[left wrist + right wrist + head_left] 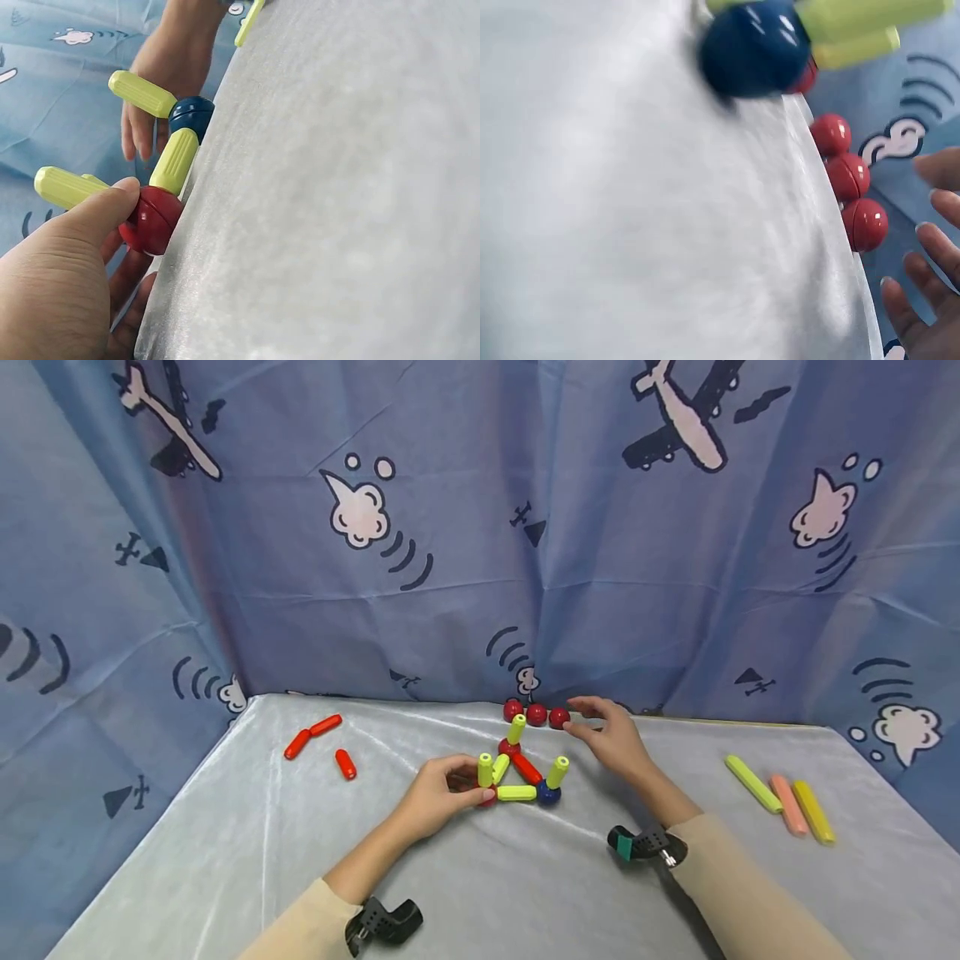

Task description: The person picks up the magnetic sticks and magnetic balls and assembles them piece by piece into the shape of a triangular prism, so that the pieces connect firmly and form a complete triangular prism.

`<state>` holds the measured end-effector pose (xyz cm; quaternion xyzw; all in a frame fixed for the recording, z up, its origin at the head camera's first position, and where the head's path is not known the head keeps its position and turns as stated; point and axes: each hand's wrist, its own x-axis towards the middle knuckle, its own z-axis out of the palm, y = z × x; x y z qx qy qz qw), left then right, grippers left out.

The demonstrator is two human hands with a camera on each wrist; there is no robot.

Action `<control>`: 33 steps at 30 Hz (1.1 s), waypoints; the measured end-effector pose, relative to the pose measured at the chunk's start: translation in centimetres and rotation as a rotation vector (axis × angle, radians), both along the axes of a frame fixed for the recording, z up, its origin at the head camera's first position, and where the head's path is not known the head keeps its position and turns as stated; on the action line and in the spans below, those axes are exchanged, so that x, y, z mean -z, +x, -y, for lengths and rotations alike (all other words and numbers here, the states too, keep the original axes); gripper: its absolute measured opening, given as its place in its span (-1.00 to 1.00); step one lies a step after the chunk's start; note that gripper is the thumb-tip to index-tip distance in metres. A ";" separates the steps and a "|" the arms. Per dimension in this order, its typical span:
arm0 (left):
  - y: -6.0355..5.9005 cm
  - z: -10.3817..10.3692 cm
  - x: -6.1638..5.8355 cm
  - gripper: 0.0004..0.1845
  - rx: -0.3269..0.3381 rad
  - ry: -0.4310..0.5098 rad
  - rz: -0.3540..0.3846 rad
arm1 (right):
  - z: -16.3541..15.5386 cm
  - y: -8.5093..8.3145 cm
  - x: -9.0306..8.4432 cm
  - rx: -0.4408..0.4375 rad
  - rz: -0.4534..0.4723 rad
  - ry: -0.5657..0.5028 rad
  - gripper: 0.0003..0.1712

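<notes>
Near the middle of the table stands a triangular frame of balls and ribbed sticks. Its corners are a near-left red ball (pixel 154 221), a blue ball (pixel 548 794) at the right and a rear red ball (pixel 510 747). Yellow-green sticks (pixel 517 793) and a red stick (pixel 527 768) join them, and a yellow-green stick (pixel 557 771) rises from each corner. My left hand (pixel 435 793) pinches the near-left ball, thumb on top. My right hand (pixel 617 739), fingers spread and holding nothing, is just right of a row of three loose red balls (pixel 847 178).
Short red sticks (pixel 346 764) lie on the left of the silvery cloth. At the right are a longer yellow-green stick (pixel 753 784), a pink stick (pixel 789 806) and a yellow stick (pixel 813 812). A blue printed curtain (pixel 450 543) hangs behind the table's far edge.
</notes>
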<state>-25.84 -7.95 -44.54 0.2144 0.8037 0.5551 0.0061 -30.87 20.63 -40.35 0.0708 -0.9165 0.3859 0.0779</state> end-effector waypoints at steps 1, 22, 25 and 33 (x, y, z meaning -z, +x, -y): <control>0.0 -0.1 0.0 -0.68 0.001 0.004 -0.003 | -0.1 -0.5 0.1 0.002 -0.002 0.024 -0.46; 0.5 -0.5 0.0 -0.69 -0.003 0.000 0.040 | 0.9 -1.8 -2.2 -0.017 0.043 -0.224 -0.43; 0.3 -0.5 0.0 -0.70 0.007 -0.002 0.029 | 1.6 -1.3 -3.7 -0.077 0.014 -0.260 -0.44; 0.1 0.0 -0.3 -0.70 0.010 -0.021 0.020 | 3.2 -0.9 -4.7 -0.226 -0.007 -0.218 -0.52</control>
